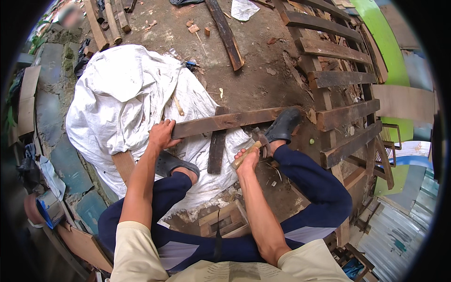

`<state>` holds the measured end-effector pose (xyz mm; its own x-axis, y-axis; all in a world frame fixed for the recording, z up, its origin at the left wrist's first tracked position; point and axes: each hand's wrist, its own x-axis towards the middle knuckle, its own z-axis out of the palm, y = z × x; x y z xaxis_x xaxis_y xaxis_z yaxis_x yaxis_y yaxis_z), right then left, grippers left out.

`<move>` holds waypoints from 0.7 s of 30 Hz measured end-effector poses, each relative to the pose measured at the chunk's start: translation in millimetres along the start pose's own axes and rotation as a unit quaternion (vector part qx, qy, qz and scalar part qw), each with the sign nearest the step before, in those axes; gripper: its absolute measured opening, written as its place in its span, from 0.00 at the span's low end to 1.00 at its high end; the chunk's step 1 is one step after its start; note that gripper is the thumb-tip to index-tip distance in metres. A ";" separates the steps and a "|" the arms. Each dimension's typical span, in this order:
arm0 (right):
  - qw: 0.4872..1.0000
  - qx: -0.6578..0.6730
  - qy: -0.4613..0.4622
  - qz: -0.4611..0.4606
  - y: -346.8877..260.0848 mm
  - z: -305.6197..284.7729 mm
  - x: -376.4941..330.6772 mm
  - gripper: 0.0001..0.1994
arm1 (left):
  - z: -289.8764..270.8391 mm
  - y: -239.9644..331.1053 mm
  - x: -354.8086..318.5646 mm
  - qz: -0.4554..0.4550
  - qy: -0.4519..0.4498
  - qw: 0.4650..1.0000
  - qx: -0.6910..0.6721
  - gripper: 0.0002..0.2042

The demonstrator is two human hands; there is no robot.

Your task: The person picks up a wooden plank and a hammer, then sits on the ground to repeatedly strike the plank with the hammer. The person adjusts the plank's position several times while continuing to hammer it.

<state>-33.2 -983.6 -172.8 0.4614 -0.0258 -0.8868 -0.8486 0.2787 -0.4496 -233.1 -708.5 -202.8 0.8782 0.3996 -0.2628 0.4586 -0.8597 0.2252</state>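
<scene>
A dark brown wooden plank (225,121) lies slantwise in front of me, crossing over a shorter dark board (217,149). My left hand (162,135) grips the plank's left end, with the thumb along its near edge. The plank's other end reaches my dark clog (283,124), which is on the right. My right hand (247,160) is closed around the pale wooden handle of a hammer (246,154). The hammer's head is beside my right ankle, just below the plank, and is partly hard to make out.
A big white sack sheet (112,94) spreads under the boards on the left. A slatted wooden pallet (340,80) stands along the right. Another dark beam (224,35) lies on the dirt floor ahead, and several loose timbers (96,26) lie at the far left. A small wooden frame (225,221) sits between my legs.
</scene>
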 end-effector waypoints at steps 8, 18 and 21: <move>0.995 -0.100 -0.026 0.009 -10.3 -14.2 -5.1 0.13 | 0.9 0.9 1.5 -0.007 -0.029 1.000 0.002 0.35; 0.985 -0.162 -0.064 -0.016 -71.1 -13.2 6.9 0.17 | -48.4 -0.8 35.6 -0.058 -0.233 0.965 -0.105 0.44; 0.980 -0.185 -0.061 -0.042 -98.7 -22.5 -4.3 0.15 | -54.9 -10.2 44.1 -0.113 -0.290 0.932 -0.186 0.52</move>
<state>42.7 -1032.6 -127.0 0.5416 0.0868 -0.8362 -0.8320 -0.0867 -0.5479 -191.6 -664.7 -165.2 0.5810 0.2253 -0.7821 0.7338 -0.5608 0.3835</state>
